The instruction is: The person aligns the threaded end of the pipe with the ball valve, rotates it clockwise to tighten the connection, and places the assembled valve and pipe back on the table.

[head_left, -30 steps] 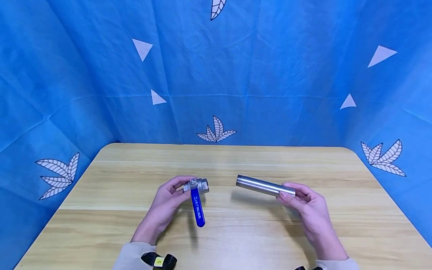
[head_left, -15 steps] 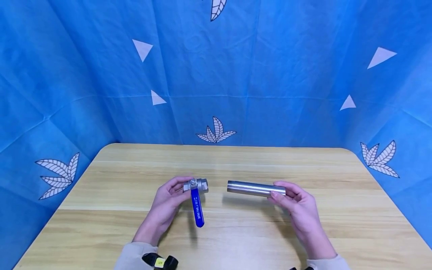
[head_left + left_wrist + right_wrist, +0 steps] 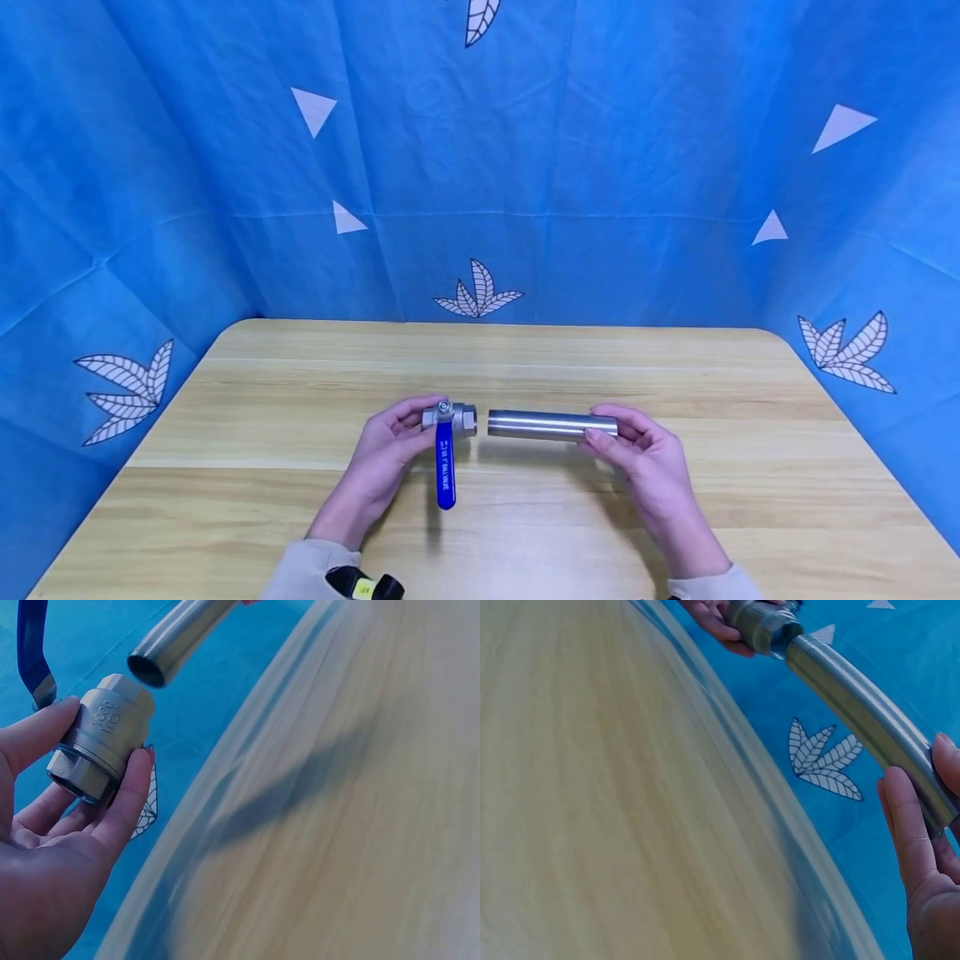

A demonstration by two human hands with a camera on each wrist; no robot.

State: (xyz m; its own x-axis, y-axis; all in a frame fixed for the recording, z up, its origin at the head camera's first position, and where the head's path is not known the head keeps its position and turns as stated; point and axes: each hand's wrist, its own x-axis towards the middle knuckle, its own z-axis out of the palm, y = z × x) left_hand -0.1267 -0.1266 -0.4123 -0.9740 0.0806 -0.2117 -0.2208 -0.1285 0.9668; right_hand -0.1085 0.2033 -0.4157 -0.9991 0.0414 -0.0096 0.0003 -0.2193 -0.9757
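The left hand (image 3: pixel 382 458) pinches a metal ball valve (image 3: pixel 461 419) above the table, its blue lever (image 3: pixel 446 467) pointing toward the person. In the left wrist view the valve (image 3: pixel 109 735) lies between thumb and fingers, its near opening visible. Held by its right end in the right hand (image 3: pixel 652 467), a steel pipe (image 3: pixel 536 424) lies nearly level. A narrow gap parts the pipe's left end from the valve's right opening. Threads show on that end of the pipe (image 3: pixel 862 705) in the right wrist view, close by the valve's mouth.
Beneath both hands is a wooden table (image 3: pixel 480 358) with rounded far corners. A blue cloth (image 3: pixel 450 150) with white leaves and triangles hangs behind it and along both sides. Black bands are on both wrists, over pale sleeves (image 3: pixel 307 571).
The pipe and the right hand have moved left, and the pipe has turned closer to level. The valve and left hand have shifted slightly right, narrowing the gap; the lever points straighter toward the person.
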